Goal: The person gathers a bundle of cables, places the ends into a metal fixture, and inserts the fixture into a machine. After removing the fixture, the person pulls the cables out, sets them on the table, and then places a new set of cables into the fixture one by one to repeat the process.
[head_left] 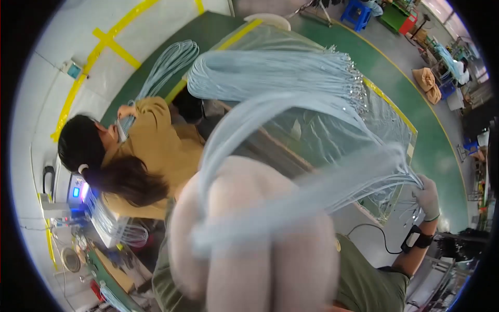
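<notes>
Very close and smeared by motion, my left hand (254, 208) wears a pale glove and has its fingers bent round the looped end of a bundle of light-blue cables (306, 192). The bundle arcs up and over, then runs to the right. There my right hand (427, 197), also gloved, is closed around the gathered cables near their ends. Some thin ends with small metal tips hang below it. Beyond both hands, a thick pile of similar light-blue cables (270, 75) lies folded on the table, its metal-tipped ends toward the right.
Clear plastic sheeting (332, 135) with yellow tape covers the table. To the left, a person in a mustard top (161, 151) handles other cables (169, 62). A small device with a lit display (77, 191) stands near the wall. A black cord (374, 227) hangs by my right forearm.
</notes>
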Demonstrator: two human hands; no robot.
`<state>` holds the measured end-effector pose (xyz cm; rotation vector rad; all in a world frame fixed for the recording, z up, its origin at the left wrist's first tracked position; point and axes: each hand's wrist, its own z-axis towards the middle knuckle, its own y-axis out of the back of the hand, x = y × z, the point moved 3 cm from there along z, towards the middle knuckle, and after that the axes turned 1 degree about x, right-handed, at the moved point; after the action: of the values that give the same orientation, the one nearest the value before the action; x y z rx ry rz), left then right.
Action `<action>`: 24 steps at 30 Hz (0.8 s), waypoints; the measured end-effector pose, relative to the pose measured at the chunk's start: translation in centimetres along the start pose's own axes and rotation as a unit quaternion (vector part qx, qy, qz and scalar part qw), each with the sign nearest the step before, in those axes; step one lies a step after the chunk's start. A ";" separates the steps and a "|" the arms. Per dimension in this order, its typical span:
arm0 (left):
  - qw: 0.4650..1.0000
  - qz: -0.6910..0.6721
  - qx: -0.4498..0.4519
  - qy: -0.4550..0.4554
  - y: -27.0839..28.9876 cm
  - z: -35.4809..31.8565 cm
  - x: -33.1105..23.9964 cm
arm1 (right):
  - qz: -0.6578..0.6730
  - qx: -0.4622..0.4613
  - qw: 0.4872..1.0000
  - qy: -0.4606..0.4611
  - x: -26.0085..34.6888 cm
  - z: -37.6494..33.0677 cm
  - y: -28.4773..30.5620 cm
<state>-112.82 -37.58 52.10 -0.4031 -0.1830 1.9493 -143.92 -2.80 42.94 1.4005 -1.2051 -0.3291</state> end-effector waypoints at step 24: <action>0.919 0.000 -0.364 -0.153 4.0 -12.8 0.3 | 0.053 0.235 0.885 0.398 42.2 33.3 -34.3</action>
<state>-111.76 -39.72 38.87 -0.5682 -1.1322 1.8802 -136.50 -63.04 23.49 1.6284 -0.6702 0.6204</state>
